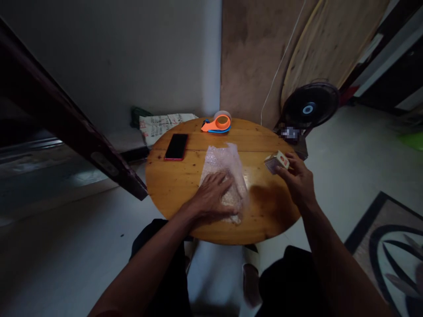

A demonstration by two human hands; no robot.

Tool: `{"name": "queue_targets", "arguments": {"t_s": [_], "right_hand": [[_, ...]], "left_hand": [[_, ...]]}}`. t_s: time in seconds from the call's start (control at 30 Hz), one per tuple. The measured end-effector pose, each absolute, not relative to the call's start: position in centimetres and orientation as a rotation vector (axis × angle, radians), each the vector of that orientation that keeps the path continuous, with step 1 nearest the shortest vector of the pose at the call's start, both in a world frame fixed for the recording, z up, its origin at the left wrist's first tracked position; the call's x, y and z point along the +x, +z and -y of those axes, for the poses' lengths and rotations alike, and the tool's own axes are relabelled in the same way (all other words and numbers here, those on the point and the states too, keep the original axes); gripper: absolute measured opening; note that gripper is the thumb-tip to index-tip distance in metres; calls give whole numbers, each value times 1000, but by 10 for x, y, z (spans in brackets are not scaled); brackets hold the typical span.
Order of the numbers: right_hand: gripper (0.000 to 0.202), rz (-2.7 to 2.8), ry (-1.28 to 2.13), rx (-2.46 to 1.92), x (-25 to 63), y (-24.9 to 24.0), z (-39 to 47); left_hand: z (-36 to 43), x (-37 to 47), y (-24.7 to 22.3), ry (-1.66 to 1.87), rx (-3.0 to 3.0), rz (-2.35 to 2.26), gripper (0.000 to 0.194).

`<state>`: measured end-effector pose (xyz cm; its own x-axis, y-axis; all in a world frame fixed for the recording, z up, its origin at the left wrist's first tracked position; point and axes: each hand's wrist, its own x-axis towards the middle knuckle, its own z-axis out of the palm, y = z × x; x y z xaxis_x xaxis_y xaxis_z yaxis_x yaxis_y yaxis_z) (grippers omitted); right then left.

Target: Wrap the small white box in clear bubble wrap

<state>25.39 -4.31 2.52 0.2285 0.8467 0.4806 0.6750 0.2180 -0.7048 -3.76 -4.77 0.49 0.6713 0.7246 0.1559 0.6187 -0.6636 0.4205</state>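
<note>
A sheet of bubble wrap [222,159] lies on the round wooden table [161,185] in front of me. My left hand [214,193] rests on it with the fingers spread, pressing the lower part. To the right, my right hand [299,178] grips a small cardboard box [276,162], pale with a red mark, between thumb and fingers. The box is held tilted near the table's right edge, apart from the bubble wrap. What the box contains does not show.
An orange tape dispenser [218,123] with a blue part stands at the table's far edge. A phone [176,146] with a dark screen lies at the left. Behind the table are a printed sack [158,125] and, to the right, a black fan [310,108].
</note>
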Motion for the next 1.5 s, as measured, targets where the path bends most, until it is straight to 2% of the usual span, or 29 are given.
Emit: {"name": "queue_targets", "arguments": {"t_s": [0.2, 0.27, 0.33, 0.43, 0.5, 0.57, 0.63, 0.8, 0.93, 1.0, 1.13, 1.33, 1.5], "right_hand": [[58, 1645, 173, -1871, 278, 10, 50], [61, 1636, 42, -1797, 264, 25, 61], [48, 1665, -40, -1650, 233, 43, 77], [33, 2006, 186, -1342, 169, 63, 98], [35, 2308, 330, -1174, 134, 63, 101], [39, 2420, 350, -1202, 120, 55, 92], [39, 2366, 292, -1394, 128, 42, 76], [38, 2488, 211, -1562, 183, 19, 45], [59, 2547, 254, -1576, 201, 18, 45], [63, 2512, 270, -1575, 205, 18, 47], [59, 2475, 290, -1504, 209, 15, 50], [48, 2445, 235, -1536, 206, 18, 56], [39, 2418, 225, -1566, 202, 25, 64]], "left_hand": [[50, -34, 3, 462, 2581, -1091, 95], [50, -33, 4, 465, 2578, -1098, 95], [50, -33, 5, 475, 2577, -1101, 95], [50, -34, 4, 523, 2567, -1083, 87], [49, -35, 2, 511, 2558, -1047, 78], [48, -35, 0, 492, 2548, -1050, 76], [48, -35, 0, 516, 2541, -1112, 75], [48, -40, 5, 524, 2534, -1231, 51], [50, -47, 7, 486, 2546, -1210, 62], [51, -49, 9, 464, 2541, -1191, 69], [54, -49, 14, 475, 2535, -1214, 74], [54, -44, 13, 378, 2607, -1164, 64], [55, -39, 13, 394, 2623, -1198, 72]]}}
